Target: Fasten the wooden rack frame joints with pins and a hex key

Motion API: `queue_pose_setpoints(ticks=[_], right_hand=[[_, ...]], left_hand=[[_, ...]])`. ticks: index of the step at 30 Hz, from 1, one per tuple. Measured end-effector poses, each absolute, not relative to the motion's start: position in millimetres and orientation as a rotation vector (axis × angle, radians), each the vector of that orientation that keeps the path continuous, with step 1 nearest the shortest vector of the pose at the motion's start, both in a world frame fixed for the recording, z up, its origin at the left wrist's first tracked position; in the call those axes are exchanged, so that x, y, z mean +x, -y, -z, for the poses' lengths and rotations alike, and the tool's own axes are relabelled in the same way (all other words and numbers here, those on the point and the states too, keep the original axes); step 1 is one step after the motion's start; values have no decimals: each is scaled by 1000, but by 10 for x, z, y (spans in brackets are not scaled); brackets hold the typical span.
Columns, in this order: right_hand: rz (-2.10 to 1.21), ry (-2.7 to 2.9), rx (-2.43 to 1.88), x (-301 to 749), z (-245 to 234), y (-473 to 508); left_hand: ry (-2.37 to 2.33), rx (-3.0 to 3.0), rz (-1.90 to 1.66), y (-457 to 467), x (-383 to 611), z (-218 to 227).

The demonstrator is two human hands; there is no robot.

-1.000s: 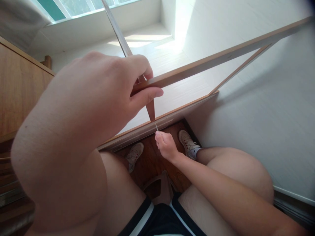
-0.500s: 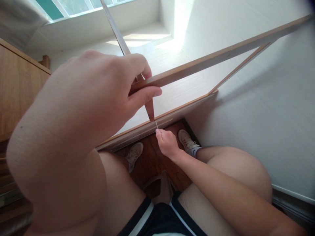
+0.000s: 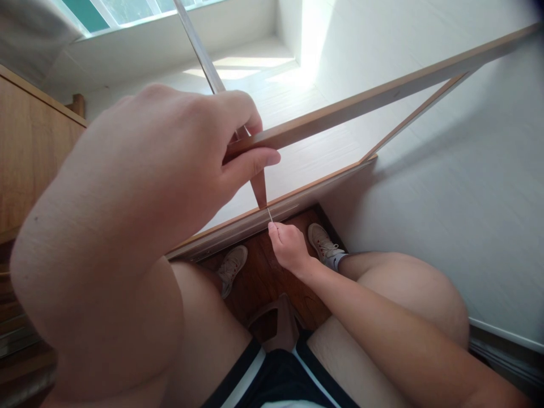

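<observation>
My left hand (image 3: 187, 147) is closed around the near end of a long wood-edged shelf board (image 3: 340, 113), thumb below and fingers over the top. An upright board (image 3: 258, 190) runs down from under that hand to a lower wood-edged panel (image 3: 318, 181). Lower down, my right hand (image 3: 289, 246) pinches a thin metal rod (image 3: 270, 215), perhaps a hex key. The rod's tip meets the lower panel's edge at the foot of the upright. Most of the rod is hidden inside my right fist.
A slanting board (image 3: 416, 116) joins the shelf pieces at the right, beside a pale wall (image 3: 501, 198). At the left stands a wooden cabinet (image 3: 38, 164). Below are my shoes (image 3: 233, 266), a dark wooden floor (image 3: 263, 258) and a stool (image 3: 283, 323) between my legs.
Almost nothing differs. My right hand and the rod have shifted very slightly; my left hand keeps its grip on the shelf board.
</observation>
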State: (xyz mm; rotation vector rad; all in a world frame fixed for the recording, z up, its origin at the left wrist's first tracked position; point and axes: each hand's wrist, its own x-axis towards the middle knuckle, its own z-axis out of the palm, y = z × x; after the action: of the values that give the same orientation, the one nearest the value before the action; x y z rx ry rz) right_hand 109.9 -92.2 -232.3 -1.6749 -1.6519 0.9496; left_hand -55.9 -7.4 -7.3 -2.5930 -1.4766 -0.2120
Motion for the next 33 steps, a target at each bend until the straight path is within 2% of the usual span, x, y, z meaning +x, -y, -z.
queue_pose_setpoints(ticks=[5,18,33], right_hand=[[-1031,1618,-1637,1105,2306,909],[-1611,1007,-1267,1016,2370,932],[-1889,673,-959,1000,2400,896]], left_hand=[[1455,-2582,226,74,-552,76],[1486,-2591,204,74,-533,59],[1519,-2574,220,64,-555,60]])
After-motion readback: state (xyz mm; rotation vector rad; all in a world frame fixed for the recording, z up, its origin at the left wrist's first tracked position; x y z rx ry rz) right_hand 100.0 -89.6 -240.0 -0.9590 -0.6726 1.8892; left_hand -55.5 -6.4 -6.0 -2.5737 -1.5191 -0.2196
